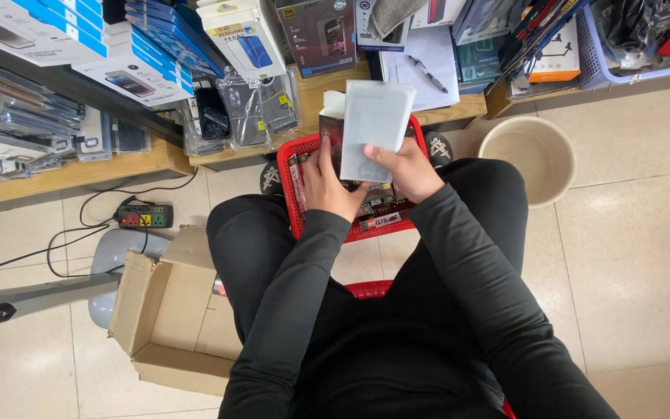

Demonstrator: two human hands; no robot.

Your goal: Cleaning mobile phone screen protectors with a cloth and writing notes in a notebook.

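Floor: pale tiles are running under everything, with a wooden shelf [79, 174] along the top edge carrying stacked boxes and bagged phone cases.
Person: someone in black sleeves and trousers is sitting, looking down at a red basket [292, 190] lying between the knees.
Left hand [327, 186]: its fingers are closing around the left edge of a dark box [332, 124], thumb pressing against the stack.
Right hand [409, 169]: its fingers are curling under a white box [374, 124], the thumb lying across the front near the bottom edge.
Boxes: both are being held upright together, the white one in front, just above the basket's far end.
Basket contents: small flat packages are lying in rows; details are too small to tell.
Left side: an open cardboard box [168, 318] is sitting on the tiles beside the left leg, near a power strip [143, 216] with its cable trailing.
Right side: a beige bucket [535, 159] is standing just beyond the right knee.
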